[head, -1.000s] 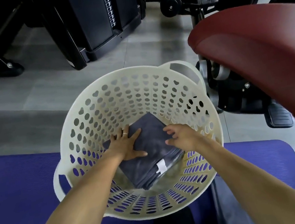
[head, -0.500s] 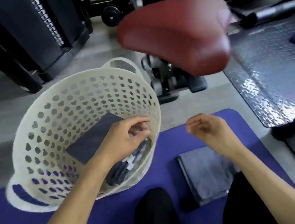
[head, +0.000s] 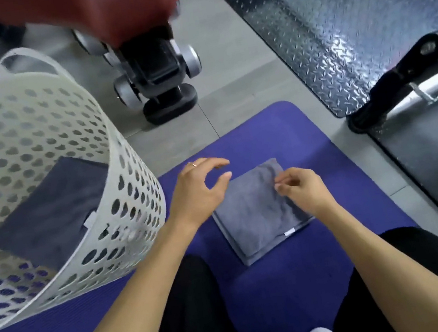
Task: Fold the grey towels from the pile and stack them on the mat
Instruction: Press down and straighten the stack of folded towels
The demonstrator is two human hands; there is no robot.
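Note:
A folded grey towel [head: 258, 217] with a small white tag lies flat on the purple mat [head: 289, 284] in front of me. My left hand [head: 196, 195] hovers over the towel's left edge, fingers spread and curved, holding nothing. My right hand [head: 303, 189] is over the towel's right side with loosely curled fingers; their tips are at the cloth, which stays flat. To the left stands a white perforated basket [head: 130, 163], tilted, with a stack of folded dark grey towels [head: 54, 213] inside.
A red padded seat [head: 87, 8] on a black wheeled base [head: 162, 76] stands just beyond the mat. A metal diamond-plate platform [head: 332, 16] and a black bar lie to the right. My knees in black trousers [head: 196, 314] rest on the mat.
Both hands left the stack in the basket and moved right, over the folded towel on the mat. My view swung right, so the basket now sits at the left.

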